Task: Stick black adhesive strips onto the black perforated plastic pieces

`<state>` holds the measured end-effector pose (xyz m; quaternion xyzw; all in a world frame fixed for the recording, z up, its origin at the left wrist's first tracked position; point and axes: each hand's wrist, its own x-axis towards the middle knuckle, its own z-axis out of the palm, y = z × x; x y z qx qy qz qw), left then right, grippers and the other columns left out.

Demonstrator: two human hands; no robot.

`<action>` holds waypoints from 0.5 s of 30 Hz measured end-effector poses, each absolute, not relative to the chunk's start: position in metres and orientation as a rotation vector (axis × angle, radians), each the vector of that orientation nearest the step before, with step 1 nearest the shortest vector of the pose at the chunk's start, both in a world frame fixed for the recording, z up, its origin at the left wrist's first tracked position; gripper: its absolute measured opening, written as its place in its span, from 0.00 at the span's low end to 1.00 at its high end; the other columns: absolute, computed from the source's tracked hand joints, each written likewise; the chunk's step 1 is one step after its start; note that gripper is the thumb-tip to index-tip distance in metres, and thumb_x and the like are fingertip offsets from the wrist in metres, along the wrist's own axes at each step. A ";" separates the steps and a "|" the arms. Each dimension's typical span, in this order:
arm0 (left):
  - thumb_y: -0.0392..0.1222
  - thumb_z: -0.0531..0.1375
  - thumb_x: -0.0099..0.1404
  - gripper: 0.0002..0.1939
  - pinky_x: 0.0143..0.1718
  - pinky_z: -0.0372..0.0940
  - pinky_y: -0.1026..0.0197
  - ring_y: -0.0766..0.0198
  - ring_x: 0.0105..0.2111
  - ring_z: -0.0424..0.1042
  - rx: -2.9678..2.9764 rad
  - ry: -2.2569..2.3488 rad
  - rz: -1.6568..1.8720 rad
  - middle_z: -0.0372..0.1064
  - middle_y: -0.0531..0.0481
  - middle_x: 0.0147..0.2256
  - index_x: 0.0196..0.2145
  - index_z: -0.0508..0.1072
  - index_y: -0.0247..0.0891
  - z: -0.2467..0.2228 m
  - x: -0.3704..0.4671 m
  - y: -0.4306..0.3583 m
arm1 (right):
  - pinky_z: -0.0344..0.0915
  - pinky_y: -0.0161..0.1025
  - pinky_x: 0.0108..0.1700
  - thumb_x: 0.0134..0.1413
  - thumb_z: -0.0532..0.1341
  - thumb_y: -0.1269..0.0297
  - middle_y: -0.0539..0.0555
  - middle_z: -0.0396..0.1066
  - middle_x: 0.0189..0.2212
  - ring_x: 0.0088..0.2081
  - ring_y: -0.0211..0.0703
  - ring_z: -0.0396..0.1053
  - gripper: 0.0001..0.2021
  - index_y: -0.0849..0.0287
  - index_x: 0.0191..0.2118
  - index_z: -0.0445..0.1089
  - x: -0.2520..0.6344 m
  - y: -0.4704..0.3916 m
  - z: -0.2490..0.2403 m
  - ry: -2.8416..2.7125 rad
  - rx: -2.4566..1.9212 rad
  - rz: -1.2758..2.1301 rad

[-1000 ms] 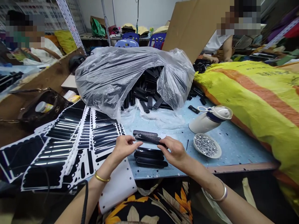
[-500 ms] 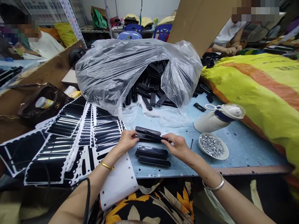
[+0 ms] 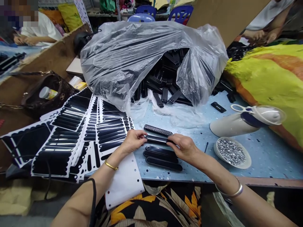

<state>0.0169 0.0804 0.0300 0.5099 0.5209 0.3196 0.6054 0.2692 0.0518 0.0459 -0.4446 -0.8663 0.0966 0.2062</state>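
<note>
A flat, narrow black plastic piece [image 3: 156,139] lies lengthwise between my two hands, its smooth top facing up. My left hand [image 3: 133,140] pinches its left end, and my right hand [image 3: 186,147] pinches the right end with fingers pressed together. Just behind it rests a black piece with a honeycomb-patterned face [image 3: 158,129]. Several smooth, glossy black pieces [image 3: 163,163] lie close together in front, toward me. Left of my left hand are white sheets carrying rows of glossy black strip stickers [image 3: 111,134].
A large clear plastic bag [image 3: 113,60] spills black plastic parts [image 3: 163,91] at the back. On the right stand a white bowl of silvery bits [image 3: 230,151], a tilted white bottle [image 3: 227,124] and a yellow sack [image 3: 272,75]. A brown handbag [image 3: 56,85] sits left. Other people work beyond.
The black strip, earlier tilted above a honeycomb piece, now lies along it and covers its pattern. Both hands keep their pinch at the ends. The camera view has shifted.
</note>
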 end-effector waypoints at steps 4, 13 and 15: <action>0.28 0.65 0.49 0.10 0.18 0.60 0.69 0.70 0.17 0.67 1.124 1.200 0.736 0.68 0.57 0.18 0.32 0.80 0.36 0.032 0.016 0.080 | 0.71 0.42 0.34 0.61 0.57 0.67 0.58 0.77 0.30 0.31 0.47 0.74 0.09 0.57 0.36 0.76 0.270 0.052 0.046 -2.402 -1.257 0.330; 0.28 0.65 0.50 0.10 0.17 0.61 0.69 0.70 0.16 0.67 1.113 1.192 0.723 0.68 0.57 0.17 0.32 0.80 0.35 0.036 0.016 0.080 | 0.71 0.43 0.34 0.62 0.57 0.66 0.59 0.77 0.30 0.32 0.48 0.75 0.10 0.58 0.36 0.76 0.268 0.051 0.047 -2.430 -1.261 0.307; 0.27 0.65 0.50 0.10 0.17 0.61 0.69 0.70 0.16 0.66 1.104 1.194 0.722 0.68 0.57 0.17 0.32 0.80 0.34 0.037 0.016 0.080 | 0.70 0.43 0.34 0.62 0.57 0.67 0.59 0.77 0.31 0.32 0.49 0.75 0.10 0.58 0.35 0.76 0.268 0.051 0.046 -2.430 -1.265 0.310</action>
